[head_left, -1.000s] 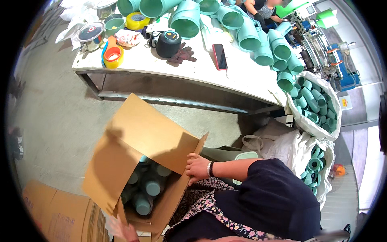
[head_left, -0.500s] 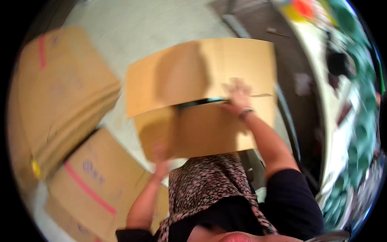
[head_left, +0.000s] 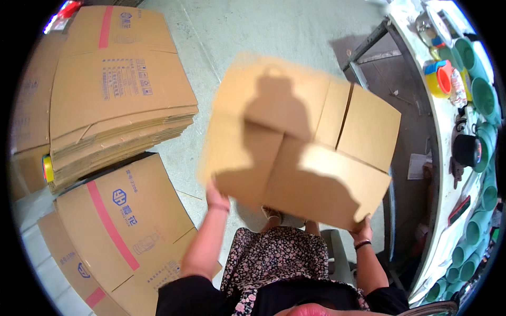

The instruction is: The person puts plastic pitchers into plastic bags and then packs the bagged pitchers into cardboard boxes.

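Note:
A brown cardboard carton (head_left: 327,174) is held out in front of me, tilted, its plain side with slots and creases between flaps facing up. The shadow of a head and shoulders falls across it. My left hand (head_left: 216,197) is closed on its near left edge, fingers partly hidden beneath. Gripping the near right corner, my right hand (head_left: 362,229) has its thumb on top and the other fingers mostly out of sight under the board. The far left edge of the carton is smeared by motion.
On the left stands a stack of flattened cartons (head_left: 126,89) with a pink stripe; more flat cartons (head_left: 132,221) lie nearer. A long white worktable (head_left: 448,179) on the right bears several green cups (head_left: 482,95), a yellow and red tape roll (head_left: 438,79) and a black tool (head_left: 466,150). Grey stool (head_left: 340,258) below.
My right hand has moved from the top of the carton's flaps to its near right corner. The carton has turned clockwise, and its flaps are spread differently. The view has shifted.

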The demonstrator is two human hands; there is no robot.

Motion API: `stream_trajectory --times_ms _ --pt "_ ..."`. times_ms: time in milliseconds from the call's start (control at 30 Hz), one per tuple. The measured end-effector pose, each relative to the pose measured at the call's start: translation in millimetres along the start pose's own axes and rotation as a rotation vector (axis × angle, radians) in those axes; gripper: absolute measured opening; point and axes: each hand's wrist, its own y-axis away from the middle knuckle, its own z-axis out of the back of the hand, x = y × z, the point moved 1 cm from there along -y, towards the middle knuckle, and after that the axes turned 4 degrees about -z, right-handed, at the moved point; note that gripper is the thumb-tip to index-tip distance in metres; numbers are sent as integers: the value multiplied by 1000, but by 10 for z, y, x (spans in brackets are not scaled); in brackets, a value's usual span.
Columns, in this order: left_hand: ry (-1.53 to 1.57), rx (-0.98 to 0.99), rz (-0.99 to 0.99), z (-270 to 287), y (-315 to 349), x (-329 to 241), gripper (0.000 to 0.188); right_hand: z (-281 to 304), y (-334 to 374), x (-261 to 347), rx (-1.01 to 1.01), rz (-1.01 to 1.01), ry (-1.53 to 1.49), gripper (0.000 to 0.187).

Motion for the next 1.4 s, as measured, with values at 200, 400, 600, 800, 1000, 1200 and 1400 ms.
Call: stream_trajectory --times_ms 200,400,600,800,1000,1200,1400 --pt "-280 770 -590 -2193 39 -1458 41 -2893 1521 978 645 262 9 39" --pt "-729 1376 -188 -1212 2313 -1640 64 -4206 3216 1317 1348 656 81 40" --pt "-1193 567 25 1517 3984 -771 49 -2515 2108 72 1437 994 1738 20" --pt "-987 -73 -392 2497 4490 -863 49 -2662 2813 1240 489 1004 1587 24" --pt "-792 -202 -700 2786 3640 -2731 47 -4463 6861 444 963 1815 728 27" --pt "-558 -443 -867 4280 3183 -4455 43 -5879 10322 -1322 1144 2220 622 31" --pt "-572 -580 -882 4947 3275 -5324 42 -7647 11685 -1401 1079 2043 421 43"
